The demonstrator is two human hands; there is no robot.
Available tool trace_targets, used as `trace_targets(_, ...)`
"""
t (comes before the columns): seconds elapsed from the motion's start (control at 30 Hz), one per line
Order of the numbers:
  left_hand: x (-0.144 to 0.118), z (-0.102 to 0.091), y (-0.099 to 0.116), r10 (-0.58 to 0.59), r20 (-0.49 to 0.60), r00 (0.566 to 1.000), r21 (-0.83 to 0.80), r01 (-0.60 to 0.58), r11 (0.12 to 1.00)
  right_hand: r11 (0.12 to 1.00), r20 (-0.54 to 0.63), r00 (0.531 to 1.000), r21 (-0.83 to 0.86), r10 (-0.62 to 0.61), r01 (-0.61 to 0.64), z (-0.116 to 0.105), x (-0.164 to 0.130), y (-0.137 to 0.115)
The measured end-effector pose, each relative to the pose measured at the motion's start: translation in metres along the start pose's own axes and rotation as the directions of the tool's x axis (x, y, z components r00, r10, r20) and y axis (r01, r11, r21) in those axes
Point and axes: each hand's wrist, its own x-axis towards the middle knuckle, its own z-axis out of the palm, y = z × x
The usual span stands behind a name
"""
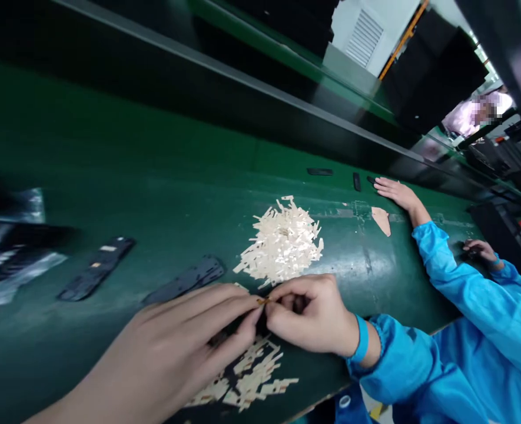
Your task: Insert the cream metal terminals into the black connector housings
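Two black flat parts (pixel 96 268) (pixel 185 280) lying on green conveyor belt (pixel 154 176), left of centre. Left hand (pixel 172 347) stretched in low from lower left, fingers long and nearly flat, tips pinching small tan strip (pixel 263 301). Right hand (pixel 311 315) curled, thumb and forefinger closed on same strip. Heap of pale strips (pixel 282 244) just beyond; more scattered strips (pixel 251 377) beneath hands. Co-worker's hand (pixel 395 191) flat on belt, far right.

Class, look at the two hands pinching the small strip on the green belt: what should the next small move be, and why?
Probably peel on: the left hand and right hand pinch a tiny tan strip between their fingertips, over a dark part. Pulling the fingertips apart should free it, then it can join the pile of pale strips.
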Motion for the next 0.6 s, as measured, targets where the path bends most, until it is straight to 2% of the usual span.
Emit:
trace_targets(0.1,-0.001,-0.002,0.002,-0.015,0.076,0.997,0.025,0.013,1.0,0.998,-0.006,0.998,-0.011,-0.063,0.063,0.0,-0.002,-0.001)
trace_targets(0.27,0.0,-0.001,0.014,-0.057,0.087,0.995,0.056,0.053,0.997,0.992,-0.005,0.993,-0.033,-0.121,0.121,0.001,-0.013,0.001)
trace_targets(0.4,0.002,-0.001,0.018,-0.06,0.091,0.994,0.02,0.059,0.998,0.994,0.011,0.995,-0.041,-0.1,0.1,-0.004,-0.013,0.02)
trace_targets(0.47,0.002,-0.004,0.02,-0.08,0.071,0.994,-0.039,0.083,0.996,0.997,-0.023,0.998,-0.053,-0.066,0.064,-0.01,-0.008,0.028)
trace_targets(0.53,0.004,-0.008,0.022,-0.096,0.037,0.995,-0.122,0.1,0.987,0.996,-0.055,0.998,-0.083,-0.031,0.026,-0.017,-0.003,0.03)
trace_targets(0.6,0.005,-0.013,0.022,-0.089,0.03,0.996,-0.191,0.093,0.977,0.999,-0.059,0.998,-0.029,0.021,-0.023,-0.022,0.001,0.027)
